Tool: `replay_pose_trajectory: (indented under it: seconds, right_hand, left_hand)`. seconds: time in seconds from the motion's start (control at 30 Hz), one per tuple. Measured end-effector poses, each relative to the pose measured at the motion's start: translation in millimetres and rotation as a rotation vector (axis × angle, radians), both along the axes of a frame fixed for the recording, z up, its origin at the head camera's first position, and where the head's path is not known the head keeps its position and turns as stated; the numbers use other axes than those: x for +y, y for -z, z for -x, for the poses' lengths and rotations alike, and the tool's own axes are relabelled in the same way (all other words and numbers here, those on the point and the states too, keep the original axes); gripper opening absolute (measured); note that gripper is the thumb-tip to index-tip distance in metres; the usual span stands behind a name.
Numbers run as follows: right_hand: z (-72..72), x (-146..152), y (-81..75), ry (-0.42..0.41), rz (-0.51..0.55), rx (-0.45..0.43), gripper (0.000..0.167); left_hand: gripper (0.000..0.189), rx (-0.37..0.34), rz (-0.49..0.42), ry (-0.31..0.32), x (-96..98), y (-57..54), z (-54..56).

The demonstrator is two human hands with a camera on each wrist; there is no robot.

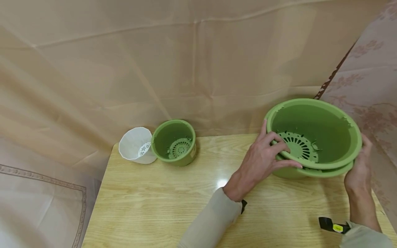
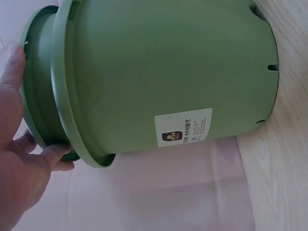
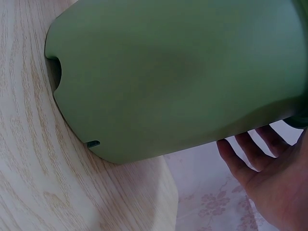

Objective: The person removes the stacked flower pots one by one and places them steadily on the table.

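Two large green flowerpots stand one inside the other at the table's right. The inner flowerpot (image 1: 313,120) sits slightly tilted, its rim a little above the rim of the outer flowerpot (image 2: 163,72). My left hand (image 1: 263,155) grips the inner pot's rim at its left, with fingers bent over into the pot. From the right, my right hand (image 1: 359,172) holds the pots' side just below the rims. Its fingertips (image 3: 228,149) touch the outer pot's wall in the right wrist view; the thumb is hidden. A white label (image 2: 184,127) is stuck on the outer pot.
A smaller green flowerpot (image 1: 190,156) and a white slotted pot (image 1: 130,143) stand side by side at the back left of the wooden table (image 1: 161,203). Tan cloth (image 1: 155,69) hangs behind the table, and a floral pink cloth (image 1: 375,79) hangs at the right.
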State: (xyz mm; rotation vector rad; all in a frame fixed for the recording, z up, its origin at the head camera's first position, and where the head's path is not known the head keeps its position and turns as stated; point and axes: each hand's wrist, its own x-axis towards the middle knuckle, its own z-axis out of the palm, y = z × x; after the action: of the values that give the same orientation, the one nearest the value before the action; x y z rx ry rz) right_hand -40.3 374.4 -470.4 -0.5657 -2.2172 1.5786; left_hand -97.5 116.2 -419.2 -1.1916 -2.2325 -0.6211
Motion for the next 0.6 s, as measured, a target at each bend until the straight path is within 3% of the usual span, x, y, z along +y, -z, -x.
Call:
replay_pose_trajectory:
  seconds: [0.3,0.6]
  right_hand:
    - [4.2,-4.6,0.2,0.025,0.133,0.160,0.045]
    - [5.3,-5.3,3.7,-0.026,0.017,0.232,0.046]
  left_hand:
    - [0.041,0.005,-0.050,-0.025,0.0,-4.4,-1.7]
    - [0.047,0.011,-0.122,-0.063,0.2,-6.3,-2.5]
